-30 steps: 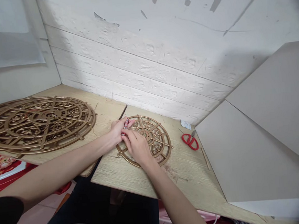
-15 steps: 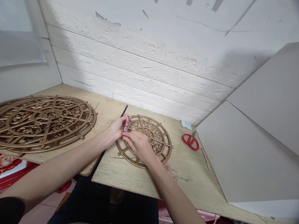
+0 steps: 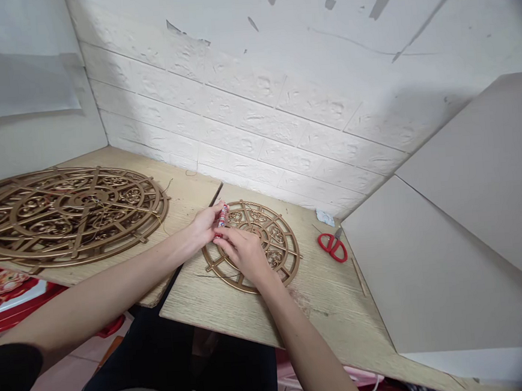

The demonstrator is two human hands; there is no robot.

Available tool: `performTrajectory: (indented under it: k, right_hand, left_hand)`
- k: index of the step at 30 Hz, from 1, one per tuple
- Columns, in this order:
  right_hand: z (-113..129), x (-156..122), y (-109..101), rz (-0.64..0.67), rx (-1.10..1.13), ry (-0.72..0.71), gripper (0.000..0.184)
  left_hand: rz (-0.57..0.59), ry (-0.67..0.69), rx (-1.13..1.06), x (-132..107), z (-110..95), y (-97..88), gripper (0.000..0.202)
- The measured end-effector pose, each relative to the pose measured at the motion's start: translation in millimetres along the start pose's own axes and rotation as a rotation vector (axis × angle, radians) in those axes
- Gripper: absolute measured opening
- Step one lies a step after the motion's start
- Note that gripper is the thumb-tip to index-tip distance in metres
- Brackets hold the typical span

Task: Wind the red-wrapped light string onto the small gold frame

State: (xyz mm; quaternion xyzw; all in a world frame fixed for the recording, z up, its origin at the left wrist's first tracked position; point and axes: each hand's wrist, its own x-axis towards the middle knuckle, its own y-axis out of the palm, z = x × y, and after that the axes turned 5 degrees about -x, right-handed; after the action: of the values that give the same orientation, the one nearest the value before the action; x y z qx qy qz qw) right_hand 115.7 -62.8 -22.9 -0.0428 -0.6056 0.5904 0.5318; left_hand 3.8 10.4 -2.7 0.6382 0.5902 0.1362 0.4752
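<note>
A small printed tube (image 3: 223,215) in red, white and blue, perhaps glue, is held tilted above a round gold lattice panel (image 3: 289,271). My left hand (image 3: 205,225) is closed around it, with the thumb along its upper part. At the tube's lower end, the fingers of my right hand (image 3: 246,252) pinch a red end piece (image 3: 218,235), which looks like a cap; whether it is joined to the tube cannot be made out. Scrollwork fills the panel's rings, and both hands cover part of its left side.
Larger gold lattice panels (image 3: 78,249) lie stacked at left. Red-handled scissors (image 3: 332,247), a thin stick (image 3: 359,277) and a small pale packet (image 3: 325,217) lie at right, beside a white board (image 3: 429,266). A dark gap (image 3: 177,277) splits the wooden tabletop (image 3: 216,316).
Slightly more red shows at my right fingertips, by the tube's lower end. The tube and both hands have shifted only a little; the panels and scissors stay put.
</note>
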Motion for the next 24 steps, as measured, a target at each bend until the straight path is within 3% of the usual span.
performTrajectory:
  k: [13,24]
  right_hand:
    - [-1.5,-1.2,-0.1,0.0,0.081,-0.037,0.025]
    - [-2.6,-0.1,-3.4,-0.003,0.092,0.036,0.027]
  left_hand:
    - [-0.014,0.013,0.054,7.4,5.6,-4.2,0.02]
    - [-0.025,-0.006,0.061,7.2,2.7,-2.7,0.02]
